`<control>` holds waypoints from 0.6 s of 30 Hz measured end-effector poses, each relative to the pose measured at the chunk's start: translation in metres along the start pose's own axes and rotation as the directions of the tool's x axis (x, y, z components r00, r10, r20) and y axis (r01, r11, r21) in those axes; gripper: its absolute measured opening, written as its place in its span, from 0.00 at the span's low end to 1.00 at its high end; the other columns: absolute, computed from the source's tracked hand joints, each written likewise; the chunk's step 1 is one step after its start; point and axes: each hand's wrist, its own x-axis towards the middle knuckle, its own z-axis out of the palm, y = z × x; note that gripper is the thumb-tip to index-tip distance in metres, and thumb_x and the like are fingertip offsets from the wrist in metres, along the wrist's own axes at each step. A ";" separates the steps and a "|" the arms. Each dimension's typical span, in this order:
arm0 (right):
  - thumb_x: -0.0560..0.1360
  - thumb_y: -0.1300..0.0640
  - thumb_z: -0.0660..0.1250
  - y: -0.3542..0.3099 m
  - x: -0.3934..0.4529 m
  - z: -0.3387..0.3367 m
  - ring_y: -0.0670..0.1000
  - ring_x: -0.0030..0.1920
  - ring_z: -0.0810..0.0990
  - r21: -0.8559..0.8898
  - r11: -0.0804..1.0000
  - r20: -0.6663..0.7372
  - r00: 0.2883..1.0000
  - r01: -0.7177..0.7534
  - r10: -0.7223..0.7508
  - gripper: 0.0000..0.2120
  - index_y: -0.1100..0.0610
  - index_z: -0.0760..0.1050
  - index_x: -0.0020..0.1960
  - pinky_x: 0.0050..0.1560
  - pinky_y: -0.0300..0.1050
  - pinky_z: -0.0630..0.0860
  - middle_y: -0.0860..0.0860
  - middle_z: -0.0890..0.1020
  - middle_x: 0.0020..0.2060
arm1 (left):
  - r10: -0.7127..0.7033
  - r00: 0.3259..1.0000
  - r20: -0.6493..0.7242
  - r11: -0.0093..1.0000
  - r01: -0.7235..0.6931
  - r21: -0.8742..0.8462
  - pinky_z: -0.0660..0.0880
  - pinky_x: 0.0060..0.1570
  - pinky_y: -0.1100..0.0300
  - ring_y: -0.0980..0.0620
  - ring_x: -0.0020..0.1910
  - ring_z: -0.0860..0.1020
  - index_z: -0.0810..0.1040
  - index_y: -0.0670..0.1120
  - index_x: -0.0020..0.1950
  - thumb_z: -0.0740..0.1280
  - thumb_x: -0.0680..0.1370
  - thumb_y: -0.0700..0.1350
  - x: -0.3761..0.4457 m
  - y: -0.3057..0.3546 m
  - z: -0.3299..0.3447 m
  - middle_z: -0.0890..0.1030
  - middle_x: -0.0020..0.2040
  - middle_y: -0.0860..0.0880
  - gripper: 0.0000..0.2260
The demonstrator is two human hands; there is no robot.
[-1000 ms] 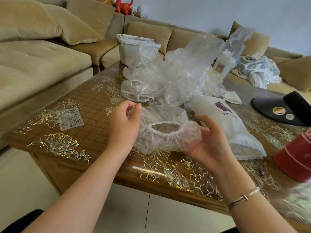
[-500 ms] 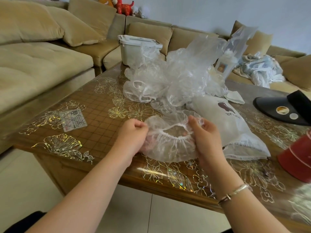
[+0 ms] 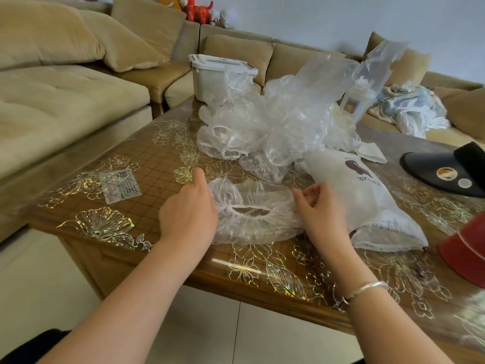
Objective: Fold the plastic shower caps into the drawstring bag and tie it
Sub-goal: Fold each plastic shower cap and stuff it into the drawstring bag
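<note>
Flattening one shower cap [image 3: 252,214] on the table [image 3: 162,158] before folding it for the bag.

From the left: my left hand [image 3: 187,214] lies on the cap's left edge, thumb out, but I cannot tell whether the hidden fingers grip the plastic or only press it. The cap sits between my hands, elastic opening facing up, resting on the table near its front edge. My right hand [image 3: 321,214] pinches the cap's right rim between curled fingertips [image 3: 305,195]. To do this well, I judge I should press out trapped air, fold it in halves and keep the elastic tucked inside. Beyond lies the loose pile of shower caps [image 3: 275,124]; just to the right lies the white drawstring bag [image 3: 364,198], its mouth toward me, untied.
</note>
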 end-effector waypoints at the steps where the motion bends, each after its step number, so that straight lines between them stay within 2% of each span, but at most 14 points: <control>1: 0.78 0.46 0.66 -0.002 -0.002 -0.002 0.46 0.42 0.77 -0.029 0.998 -0.005 0.999 0.050 -0.050 0.12 0.53 0.71 0.55 0.41 0.43 0.74 0.47 0.78 0.44 | 0.030 0.999 -0.031 0.999 -0.030 0.011 0.70 0.40 0.60 0.53 0.47 0.74 0.66 0.45 0.67 0.60 0.82 0.48 0.000 -0.002 -0.001 0.76 0.54 0.49 0.14; 2: 0.78 0.46 0.66 -0.004 -0.005 -0.004 0.45 0.44 0.77 -0.060 0.993 -0.003 0.994 0.107 -0.107 0.14 0.53 0.71 0.57 0.46 0.44 0.76 0.46 0.77 0.48 | 0.072 0.996 -0.053 0.997 -0.071 0.022 0.70 0.48 0.59 0.50 0.55 0.72 0.66 0.46 0.68 0.61 0.81 0.49 0.001 -0.004 -0.002 0.74 0.60 0.49 0.16; 4: 0.78 0.48 0.66 -0.006 -0.010 -0.009 0.41 0.48 0.76 -0.080 0.971 0.048 0.974 0.225 -0.222 0.14 0.52 0.71 0.59 0.51 0.42 0.76 0.45 0.75 0.53 | 0.167 0.984 -0.057 0.985 -0.169 -0.037 0.66 0.57 0.58 0.50 0.62 0.67 0.69 0.48 0.67 0.62 0.80 0.48 0.002 -0.005 -0.004 0.70 0.63 0.51 0.15; 8: 0.74 0.49 0.68 -0.009 -0.021 -0.021 0.39 0.57 0.74 -0.023 0.898 0.297 0.861 0.438 -0.413 0.12 0.47 0.75 0.57 0.60 0.36 0.72 0.40 0.77 0.54 | 0.319 0.941 0.111 0.921 -0.281 -0.270 0.62 0.61 0.65 0.61 0.60 0.64 0.75 0.51 0.57 0.64 0.80 0.45 -0.005 0.000 -0.010 0.70 0.56 0.59 0.07; 11: 0.73 0.48 0.70 -0.006 -0.027 -0.025 0.39 0.63 0.71 -0.017 0.874 0.478 0.772 0.486 -0.420 0.19 0.44 0.72 0.62 0.66 0.38 0.68 0.37 0.74 0.60 | 0.363 0.916 0.169 0.906 -0.304 -0.295 0.60 0.58 0.68 0.65 0.58 0.63 0.74 0.52 0.59 0.66 0.79 0.47 -0.012 0.000 -0.008 0.69 0.57 0.62 0.09; 13: 0.73 0.50 0.71 -0.002 -0.028 -0.024 0.40 0.62 0.73 -0.055 0.859 0.549 0.734 0.510 -0.400 0.22 0.45 0.70 0.65 0.65 0.40 0.71 0.37 0.74 0.61 | 0.353 0.912 0.212 0.913 -0.286 -0.291 0.61 0.58 0.68 0.64 0.59 0.64 0.73 0.52 0.62 0.67 0.79 0.50 -0.013 -0.002 -0.006 0.69 0.59 0.62 0.13; 15: 0.75 0.53 0.69 0.000 -0.029 -0.022 0.43 0.58 0.77 -0.097 0.844 0.558 0.731 0.528 -0.392 0.21 0.46 0.69 0.66 0.61 0.43 0.76 0.39 0.74 0.62 | 0.335 0.902 0.272 0.923 -0.256 -0.288 0.63 0.60 0.66 0.62 0.61 0.67 0.71 0.52 0.65 0.67 0.78 0.53 -0.012 -0.005 -0.004 0.69 0.61 0.60 0.17; 18: 0.77 0.59 0.66 0.001 -0.027 -0.018 0.40 0.59 0.76 -0.131 0.832 0.510 0.757 0.539 -0.409 0.19 0.49 0.70 0.66 0.61 0.38 0.75 0.41 0.76 0.62 | 0.316 0.888 0.333 0.925 -0.212 -0.314 0.66 0.61 0.64 0.60 0.61 0.68 0.69 0.53 0.67 0.66 0.75 0.62 -0.010 -0.008 -0.005 0.70 0.60 0.61 0.24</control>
